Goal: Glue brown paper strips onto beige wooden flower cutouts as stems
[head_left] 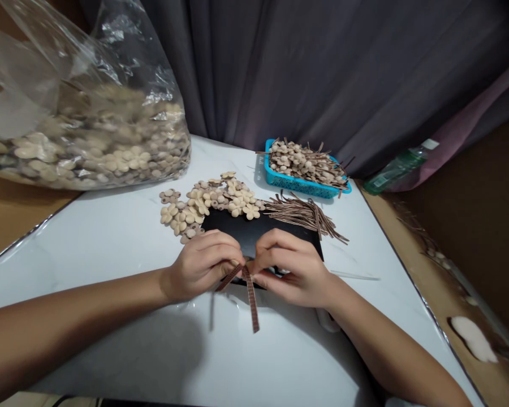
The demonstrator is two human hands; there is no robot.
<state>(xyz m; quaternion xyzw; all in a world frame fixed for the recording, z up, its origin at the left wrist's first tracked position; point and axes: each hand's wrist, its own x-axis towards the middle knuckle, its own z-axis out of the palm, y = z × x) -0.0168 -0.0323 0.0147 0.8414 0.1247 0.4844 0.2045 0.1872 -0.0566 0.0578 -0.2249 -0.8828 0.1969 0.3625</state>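
My left hand point(206, 264) and my right hand point(290, 265) meet over the front of a black mat point(246, 229), fingertips pinched close together. Between them they hold a brown checked ribbon point(250, 297), whose two ends hang down in an inverted V. Whatever else lies between the fingertips is too small and covered to make out. Beige and grey flower pieces point(195, 206) lie in a loose pile behind my left hand. A bundle of brown ribbon strips point(305, 215) rests across the mat's back right corner.
A large clear plastic bag point(123, 135) full of flower pieces stands at the back left. A blue basket point(301, 183) of flowers with ribbons is at the back of the white table point(110, 243). A green bottle point(401, 167) leans at the right, and a thin clear stick point(356, 276) lies nearby.
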